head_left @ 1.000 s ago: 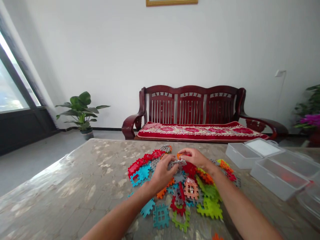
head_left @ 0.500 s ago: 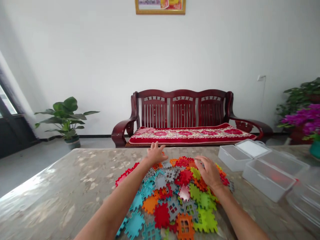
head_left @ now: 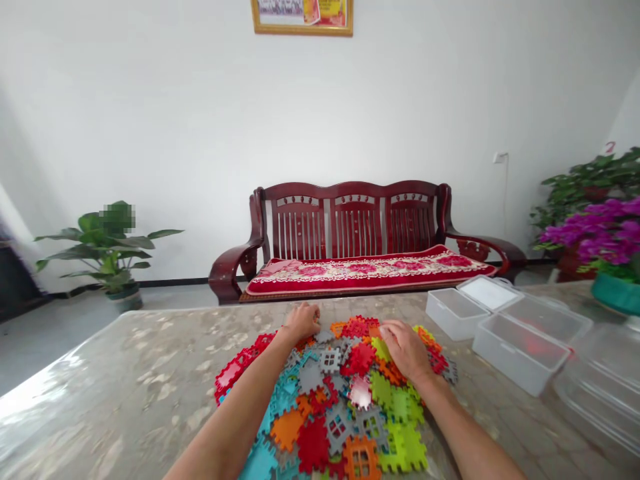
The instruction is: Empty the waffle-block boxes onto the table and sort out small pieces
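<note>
My left hand (head_left: 302, 321) is at the far edge of a pile of toothed plastic building tiles. Its fingers are curled around a small orange tile (head_left: 317, 318), mostly hidden by them. My right hand (head_left: 406, 348) rests over the pile's right side, fingers loosely extended, the tips by an orange tile (head_left: 374, 331). Between my hands lie grey tiles (head_left: 330, 361), some with window cutouts, and red tiles (head_left: 361, 359). Nearer me are blue tiles (head_left: 260, 460), green tiles (head_left: 404, 445) and an orange window tile (head_left: 362, 459).
The pile lies on a patterned, plastic-covered table (head_left: 135, 387). Clear lidded boxes (head_left: 520, 353) stand open on the right, by a teal pot (head_left: 616, 293) of purple flowers. A wooden bench (head_left: 355, 220) is behind the table, and a potted plant (head_left: 117, 267) stands at left.
My left hand has drawn its spread fingers in around the small orange tile. My right hand stays over the right side of the pile. The camera view has shifted slightly right.
</note>
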Demonstrator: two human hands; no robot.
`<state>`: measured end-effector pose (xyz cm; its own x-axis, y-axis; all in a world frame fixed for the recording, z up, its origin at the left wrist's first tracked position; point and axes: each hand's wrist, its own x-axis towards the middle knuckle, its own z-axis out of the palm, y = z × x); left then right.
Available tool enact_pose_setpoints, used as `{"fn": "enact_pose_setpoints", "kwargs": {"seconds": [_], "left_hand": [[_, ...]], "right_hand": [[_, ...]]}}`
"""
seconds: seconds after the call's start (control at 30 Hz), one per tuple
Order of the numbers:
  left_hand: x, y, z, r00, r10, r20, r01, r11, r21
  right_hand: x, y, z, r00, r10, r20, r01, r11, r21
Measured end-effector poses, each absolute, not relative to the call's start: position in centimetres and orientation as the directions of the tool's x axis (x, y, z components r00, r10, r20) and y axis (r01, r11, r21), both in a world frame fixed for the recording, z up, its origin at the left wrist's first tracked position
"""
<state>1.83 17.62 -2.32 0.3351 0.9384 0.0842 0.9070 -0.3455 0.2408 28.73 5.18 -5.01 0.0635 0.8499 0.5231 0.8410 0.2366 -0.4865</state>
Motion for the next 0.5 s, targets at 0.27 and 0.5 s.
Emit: {"fn": "enact_pose_setpoints", "kwargs": {"seconds": [0.27, 0.5], "left_hand": [[-0.7, 12.8, 0.7, 0.452, 0.85, 0.272, 0.739, -0.527, 0.419], [-1.7, 8.1, 3.7, 0.579, 0.787, 0.214, 0.547, -0.569, 0.614]], "right_hand": [[28.7, 5.2, -5.3, 0.068, 0.842, 0.535, 0.87, 0.212, -0.445], [28.8, 5.2, -5.4, 0.044, 0.853, 0.521, 0.878, 0.216, -0.428]]}}
